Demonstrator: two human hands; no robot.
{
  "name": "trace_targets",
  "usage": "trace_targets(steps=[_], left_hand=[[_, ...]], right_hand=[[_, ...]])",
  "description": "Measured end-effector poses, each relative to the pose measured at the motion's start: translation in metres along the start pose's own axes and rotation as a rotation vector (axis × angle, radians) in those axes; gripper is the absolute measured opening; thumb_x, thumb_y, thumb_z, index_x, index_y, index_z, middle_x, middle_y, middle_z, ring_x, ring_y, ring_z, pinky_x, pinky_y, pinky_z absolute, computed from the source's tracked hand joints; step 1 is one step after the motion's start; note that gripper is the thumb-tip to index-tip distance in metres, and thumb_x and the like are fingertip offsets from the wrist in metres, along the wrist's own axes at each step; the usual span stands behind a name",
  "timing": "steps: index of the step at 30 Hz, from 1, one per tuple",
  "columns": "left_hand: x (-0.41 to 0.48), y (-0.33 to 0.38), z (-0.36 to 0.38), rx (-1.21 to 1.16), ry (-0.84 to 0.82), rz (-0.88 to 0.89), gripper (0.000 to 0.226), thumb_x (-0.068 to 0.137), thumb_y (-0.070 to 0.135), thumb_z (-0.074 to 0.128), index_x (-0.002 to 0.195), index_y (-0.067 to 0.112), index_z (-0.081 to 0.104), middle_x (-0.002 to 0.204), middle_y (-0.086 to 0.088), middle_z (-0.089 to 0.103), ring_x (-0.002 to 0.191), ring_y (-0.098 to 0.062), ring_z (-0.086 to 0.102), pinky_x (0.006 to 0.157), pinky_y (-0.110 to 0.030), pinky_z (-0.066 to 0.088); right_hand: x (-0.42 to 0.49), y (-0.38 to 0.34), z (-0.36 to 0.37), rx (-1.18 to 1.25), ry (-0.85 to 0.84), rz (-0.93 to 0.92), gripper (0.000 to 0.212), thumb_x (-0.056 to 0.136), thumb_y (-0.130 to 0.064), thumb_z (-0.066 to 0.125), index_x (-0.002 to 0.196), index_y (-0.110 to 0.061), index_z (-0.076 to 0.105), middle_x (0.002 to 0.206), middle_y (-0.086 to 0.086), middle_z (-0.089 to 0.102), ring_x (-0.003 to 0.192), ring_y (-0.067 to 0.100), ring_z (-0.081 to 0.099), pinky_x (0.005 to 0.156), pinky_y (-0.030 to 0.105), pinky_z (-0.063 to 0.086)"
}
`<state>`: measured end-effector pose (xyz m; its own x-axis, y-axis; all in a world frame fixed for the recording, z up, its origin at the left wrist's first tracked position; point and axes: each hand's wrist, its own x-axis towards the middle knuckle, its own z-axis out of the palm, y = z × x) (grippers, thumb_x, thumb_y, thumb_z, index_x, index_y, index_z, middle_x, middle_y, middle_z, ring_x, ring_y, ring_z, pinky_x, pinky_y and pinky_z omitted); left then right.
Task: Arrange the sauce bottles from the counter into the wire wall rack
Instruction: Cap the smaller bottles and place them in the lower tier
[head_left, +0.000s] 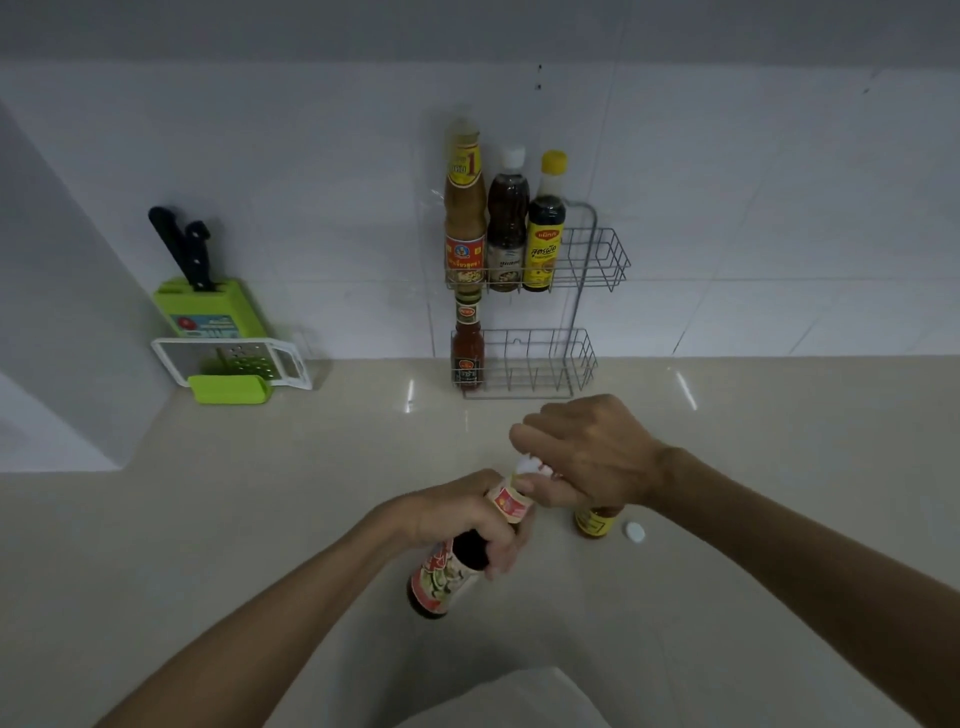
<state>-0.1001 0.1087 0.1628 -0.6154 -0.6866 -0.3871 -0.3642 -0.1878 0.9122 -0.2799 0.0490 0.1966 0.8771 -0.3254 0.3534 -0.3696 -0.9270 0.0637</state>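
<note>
My left hand (457, 514) grips the neck of a dark sauce bottle (441, 582) with a red and green label, held tilted over the counter. My right hand (576, 447) closes on its white cap (527, 465). Behind my right wrist a small yellow-labelled bottle (595, 522) stands on the counter, mostly hidden. The wire wall rack (597, 260) holds three bottles on its upper shelf: an orange-brown sauce (464, 208), a dark one with a white cap (506, 223) and a dark one with a yellow cap (545, 223). A red chilli sauce bottle (467, 343) stands at the left of the lower shelf (545, 364).
A small white cap (635, 531) lies on the beige counter (260, 519) right of the yellow-labelled bottle. At the back left stand a green knife block (208, 306) with black-handled knives and a white and green grater (234, 364). White tiled wall behind.
</note>
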Motion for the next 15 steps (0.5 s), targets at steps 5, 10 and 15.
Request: trace_targets(steps=[5, 10, 15], left_hand=[[0.017, -0.007, 0.013, 0.025, 0.519, -0.022, 0.01, 0.053, 0.015, 0.063, 0.05, 0.007, 0.058, 0.051, -0.009, 0.061, 0.049, -0.022, 0.055, 0.06, -0.035, 0.046], [0.016, -0.021, -0.003, 0.112, 0.433, -0.088, 0.01, 0.054, 0.009, 0.063, 0.05, 0.012, 0.055, 0.053, -0.008, 0.06, 0.052, -0.024, 0.055, 0.057, -0.033, 0.044], [0.007, -0.008, -0.006, 0.013, 0.314, -0.006, 0.011, 0.053, 0.005, 0.063, 0.057, -0.003, 0.056, 0.054, -0.013, 0.057, 0.054, -0.025, 0.054, 0.057, -0.033, 0.044]], right_hand=[[0.006, 0.007, 0.008, -0.1, 0.004, 0.301, 0.047, 0.095, -0.045, 0.03, 0.064, -0.015, 0.05, 0.047, -0.002, 0.04, 0.036, 0.018, 0.034, 0.038, 0.024, 0.033], [0.01, -0.01, 0.014, 0.016, -0.208, 0.401, 0.038, 0.098, -0.05, 0.033, 0.094, -0.016, 0.05, 0.068, 0.004, 0.053, 0.055, 0.023, 0.048, 0.052, 0.032, 0.037], [0.012, -0.001, 0.0, 0.023, -0.076, 0.181, 0.04, 0.096, -0.048, 0.026, 0.078, -0.017, 0.044, 0.049, -0.003, 0.043, 0.036, 0.017, 0.036, 0.037, 0.02, 0.026]])
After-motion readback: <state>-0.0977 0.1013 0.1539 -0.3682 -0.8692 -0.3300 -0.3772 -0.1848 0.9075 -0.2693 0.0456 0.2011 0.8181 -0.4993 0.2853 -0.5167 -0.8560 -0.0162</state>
